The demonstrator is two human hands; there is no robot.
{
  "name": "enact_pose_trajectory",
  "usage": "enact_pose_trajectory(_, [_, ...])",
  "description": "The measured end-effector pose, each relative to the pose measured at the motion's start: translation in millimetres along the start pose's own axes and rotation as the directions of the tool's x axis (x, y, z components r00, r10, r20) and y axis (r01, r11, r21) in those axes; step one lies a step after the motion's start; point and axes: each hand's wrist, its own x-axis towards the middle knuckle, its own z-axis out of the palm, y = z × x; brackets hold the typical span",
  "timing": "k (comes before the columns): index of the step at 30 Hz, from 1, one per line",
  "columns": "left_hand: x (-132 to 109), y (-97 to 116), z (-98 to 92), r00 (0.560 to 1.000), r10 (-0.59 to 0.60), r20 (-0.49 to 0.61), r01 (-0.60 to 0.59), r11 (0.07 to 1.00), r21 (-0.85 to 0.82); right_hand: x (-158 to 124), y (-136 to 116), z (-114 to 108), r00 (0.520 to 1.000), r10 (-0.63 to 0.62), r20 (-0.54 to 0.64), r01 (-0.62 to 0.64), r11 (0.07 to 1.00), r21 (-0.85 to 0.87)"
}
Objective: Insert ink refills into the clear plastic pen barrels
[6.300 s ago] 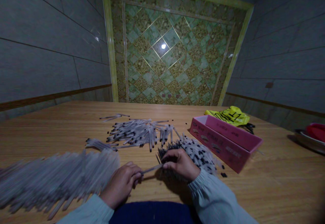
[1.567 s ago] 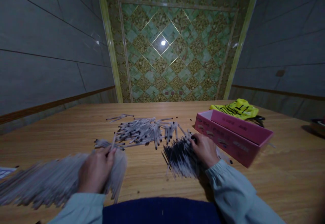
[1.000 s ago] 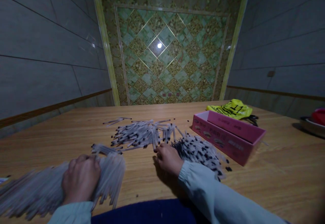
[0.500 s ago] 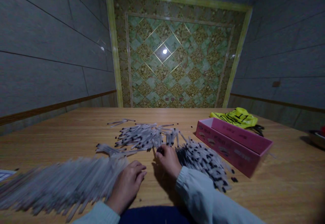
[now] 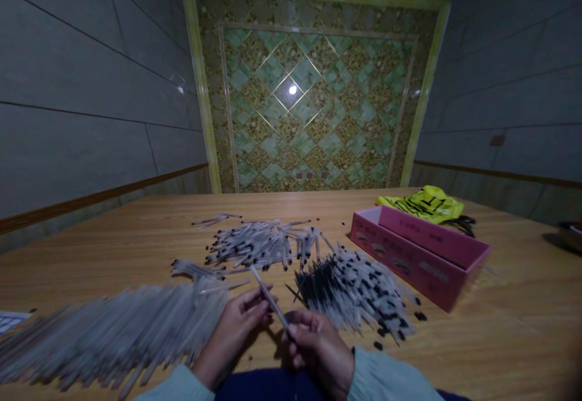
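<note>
Between my hands is a thin translucent tube, tilted with its far end up and to the left. My right hand pinches its near end between thumb and fingers. The thumb and fingers of my left hand close on its middle. To the left lies a broad heap of long clear plastic sleeves. Right of my hands is a pile of thin pen-like sticks with black ends and dark pointed tips. Beyond my hands lies a heap of clear tubes with dark ends.
A pink open box stands at the right, with a yellow bag behind it. Small black caps lie loose near the box. A printed paper is at the left edge. A small bundle of tubes lies beside the left heap.
My right hand has drawn back toward me from the middle heap and now holds a tube. My left hand has moved right and closed on that tube. The right pile has spread leftward.
</note>
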Motion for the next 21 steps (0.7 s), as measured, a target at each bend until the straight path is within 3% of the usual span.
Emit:
enact_pose_trajectory(3, [-4.3,3.8,5.1,0.995,-0.084,0.053,0.092,0.980,-0.177,1.0,4.4,2.1,0.999,-0.030,0.038,0.031,0.999,-0.030])
enact_pose_trajectory(6, [-7.6,7.0,6.2,0.993,-0.120,0.006,0.118,0.965,-0.233,2.9,7.3,2.2,0.998,-0.003,0.066,0.005,1.000,-0.029])
enact_pose_trajectory(11, [-8.7,8.4,3.1,0.991,-0.123,-0.055,0.103,0.956,-0.273,6.3,8.7,-0.6,0.993,0.088,0.077,-0.086,0.996,-0.027])
enact_pose_trajectory(21, [-11.0,9.6,7.1,0.988,-0.124,-0.088,0.103,0.972,-0.214,-1.6,5.6,3.1,1.000,-0.004,0.015,0.006,0.991,-0.130])
